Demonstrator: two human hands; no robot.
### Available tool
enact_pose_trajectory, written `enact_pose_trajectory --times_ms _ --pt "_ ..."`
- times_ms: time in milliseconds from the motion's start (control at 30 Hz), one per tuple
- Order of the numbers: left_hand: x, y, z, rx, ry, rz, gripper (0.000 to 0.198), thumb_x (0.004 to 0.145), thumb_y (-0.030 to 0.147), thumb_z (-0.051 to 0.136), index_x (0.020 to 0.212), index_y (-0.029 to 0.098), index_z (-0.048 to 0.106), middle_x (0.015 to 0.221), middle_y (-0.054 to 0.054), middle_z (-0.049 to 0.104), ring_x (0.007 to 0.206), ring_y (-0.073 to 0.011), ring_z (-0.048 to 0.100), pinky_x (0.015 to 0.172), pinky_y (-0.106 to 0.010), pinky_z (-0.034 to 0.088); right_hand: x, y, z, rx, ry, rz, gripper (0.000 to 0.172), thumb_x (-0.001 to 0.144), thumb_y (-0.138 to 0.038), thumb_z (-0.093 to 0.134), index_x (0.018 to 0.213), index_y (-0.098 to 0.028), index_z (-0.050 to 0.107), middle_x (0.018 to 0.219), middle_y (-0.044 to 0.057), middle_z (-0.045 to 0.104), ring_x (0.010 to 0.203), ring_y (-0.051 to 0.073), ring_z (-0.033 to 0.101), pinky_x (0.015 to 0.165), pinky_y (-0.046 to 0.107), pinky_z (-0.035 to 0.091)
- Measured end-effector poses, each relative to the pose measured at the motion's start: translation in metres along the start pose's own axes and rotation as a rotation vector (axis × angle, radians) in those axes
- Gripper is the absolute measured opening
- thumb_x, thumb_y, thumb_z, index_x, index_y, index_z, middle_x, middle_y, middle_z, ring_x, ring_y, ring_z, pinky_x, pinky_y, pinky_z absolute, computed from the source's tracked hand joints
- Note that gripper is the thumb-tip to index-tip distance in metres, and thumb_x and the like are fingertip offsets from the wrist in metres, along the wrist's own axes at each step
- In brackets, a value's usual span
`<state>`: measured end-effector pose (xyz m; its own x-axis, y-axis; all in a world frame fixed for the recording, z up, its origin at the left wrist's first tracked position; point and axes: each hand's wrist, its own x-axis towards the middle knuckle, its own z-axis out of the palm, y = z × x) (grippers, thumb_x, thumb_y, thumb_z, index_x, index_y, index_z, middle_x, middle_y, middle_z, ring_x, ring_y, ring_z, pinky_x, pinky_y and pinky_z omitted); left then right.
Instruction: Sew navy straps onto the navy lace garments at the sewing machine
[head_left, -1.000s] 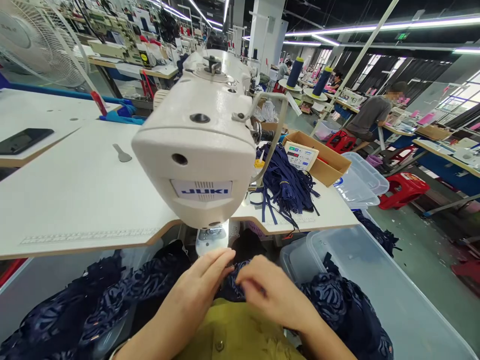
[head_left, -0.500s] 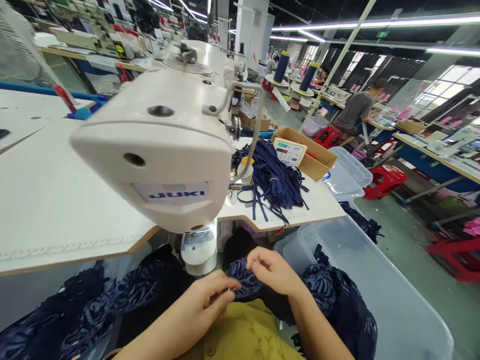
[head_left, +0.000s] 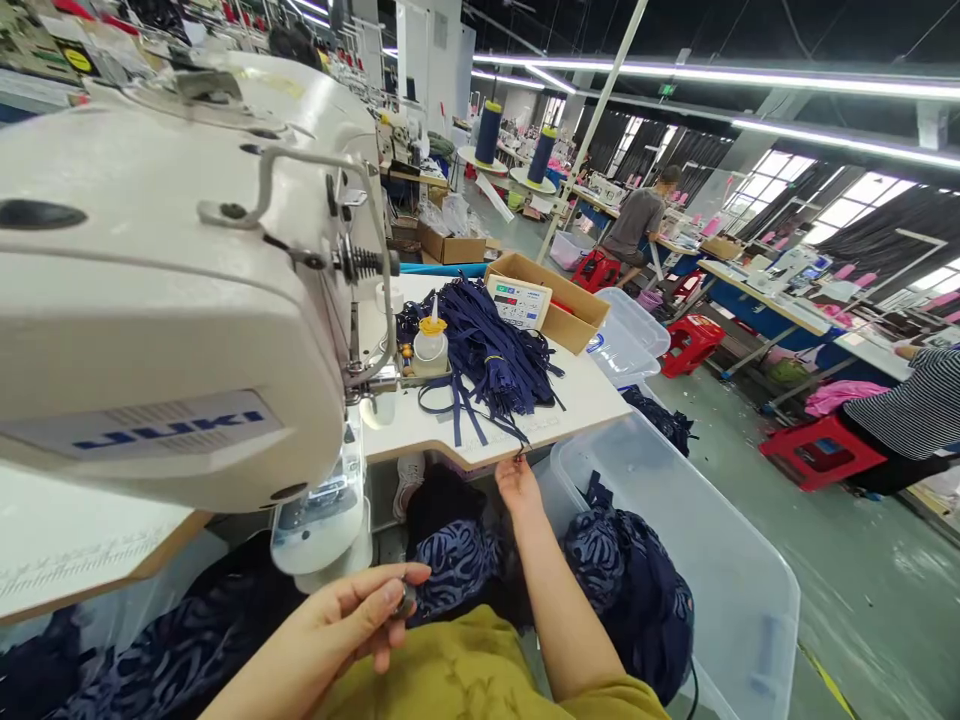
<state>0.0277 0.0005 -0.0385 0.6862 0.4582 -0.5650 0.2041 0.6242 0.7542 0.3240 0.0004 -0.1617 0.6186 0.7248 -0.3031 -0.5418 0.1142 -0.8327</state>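
Observation:
In front of my lap, my left hand (head_left: 375,612) pinches a small round metal piece, apparently a bobbin case (head_left: 405,600), between thumb and fingers. My right hand (head_left: 519,486) reaches forward, palm up, to the front edge of the white sewing table (head_left: 577,400). Its fingertips are at the underside of that edge, beside a dangling dark strap end; whether they grip anything is hidden. The JUKI sewing machine (head_left: 172,390) fills the left side, its lower arm (head_left: 319,540) standing just beyond my left hand. Patterned navy fabric (head_left: 454,565) lies past my lap.
Navy straps (head_left: 495,350) lie heaped on the table, near an oil bottle (head_left: 430,345), a control panel (head_left: 517,302) and a cardboard box (head_left: 574,310). A clear plastic bin (head_left: 720,560) at right holds navy garments (head_left: 637,600). Red stools (head_left: 821,450) and seated people are farther right.
My right hand has moved from near my left hand forward to the table edge. My left hand still holds the metal piece, now more visible. The view has swung right.

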Motion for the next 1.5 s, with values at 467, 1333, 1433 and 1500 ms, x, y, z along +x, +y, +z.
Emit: enact_pose_trajectory --times_ms 467,1333,1433,1500 --pt "0.012 0.010 0.017 -0.307 0.074 0.083 0.048 0.076 0.045 0.073 0.118 0.025 0.065 0.087 -0.001 0.061 0.070 -0.0086 0.050 0.066 -0.018 0.046 -0.074 -0.044 0.015 -0.486 -0.108 -0.600 0.027 0.081 -0.047 0.064 0.087 -0.021 0.062 0.071 0.000 0.058 0.067 0.016 0.054 0.072 0.031 0.044" --pt "0.016 0.009 0.019 -0.215 0.022 0.123 0.063 0.083 0.044 0.066 0.138 0.025 0.043 0.090 -0.001 0.057 0.074 -0.0103 0.051 0.066 -0.024 0.041 -0.065 -0.055 0.040 -1.615 -0.483 -0.869 0.027 0.095 -0.043 0.049 0.088 -0.022 0.064 0.076 0.005 0.062 0.070 0.019 0.054 0.066 0.030 0.033" --pt "0.011 0.010 0.016 -0.168 0.028 0.151 0.059 0.083 0.048 0.064 0.135 0.026 0.047 0.093 -0.001 0.057 0.077 -0.0115 0.051 0.066 -0.024 0.040 -0.048 -0.057 0.029 -1.627 -0.385 -0.851 0.016 0.093 -0.035 0.054 0.095 -0.023 0.065 0.083 0.008 0.062 0.077 0.022 0.054 0.074 0.034 0.037" --pt "0.009 0.010 0.016 -0.151 0.029 0.168 0.058 0.083 0.049 0.063 0.134 0.027 0.048 0.094 -0.001 0.057 0.078 -0.0120 0.052 0.067 -0.025 0.040 -0.047 -0.059 0.028 -1.598 -0.346 -0.860 0.018 0.091 -0.028 0.056 0.106 -0.023 0.064 0.100 0.011 0.062 0.093 0.027 0.054 0.085 0.041 0.036"
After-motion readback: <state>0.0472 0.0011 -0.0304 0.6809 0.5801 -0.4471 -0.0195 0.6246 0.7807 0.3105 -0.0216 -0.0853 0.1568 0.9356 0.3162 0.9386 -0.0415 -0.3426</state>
